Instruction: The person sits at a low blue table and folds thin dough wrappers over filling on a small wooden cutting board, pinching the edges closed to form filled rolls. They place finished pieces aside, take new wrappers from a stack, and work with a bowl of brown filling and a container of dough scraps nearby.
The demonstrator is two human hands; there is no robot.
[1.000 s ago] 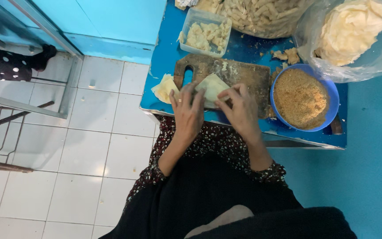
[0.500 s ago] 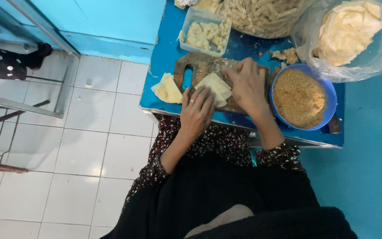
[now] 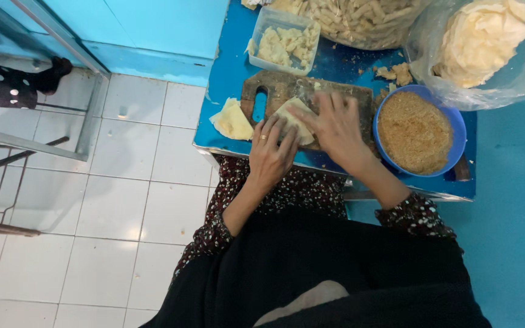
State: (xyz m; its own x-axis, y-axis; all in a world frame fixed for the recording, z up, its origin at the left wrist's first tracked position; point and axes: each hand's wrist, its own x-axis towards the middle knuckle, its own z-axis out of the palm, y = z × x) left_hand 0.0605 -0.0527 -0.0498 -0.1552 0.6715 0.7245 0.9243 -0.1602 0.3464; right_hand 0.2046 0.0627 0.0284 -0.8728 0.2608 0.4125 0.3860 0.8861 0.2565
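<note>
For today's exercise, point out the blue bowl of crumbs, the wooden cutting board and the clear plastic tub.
blue bowl [image 3: 454, 159], head view, right rim.
wooden cutting board [image 3: 277, 87], head view, bare top.
clear plastic tub [image 3: 270, 19], head view, left wall.

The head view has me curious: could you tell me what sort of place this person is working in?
Probably a small food-preparation corner, in a home or a snack kitchen. Both hands, left hand and right hand, press a pale wrapper on a wooden cutting board, beside a blue bowl of crumbs on a blue table over white floor tiles.
</note>
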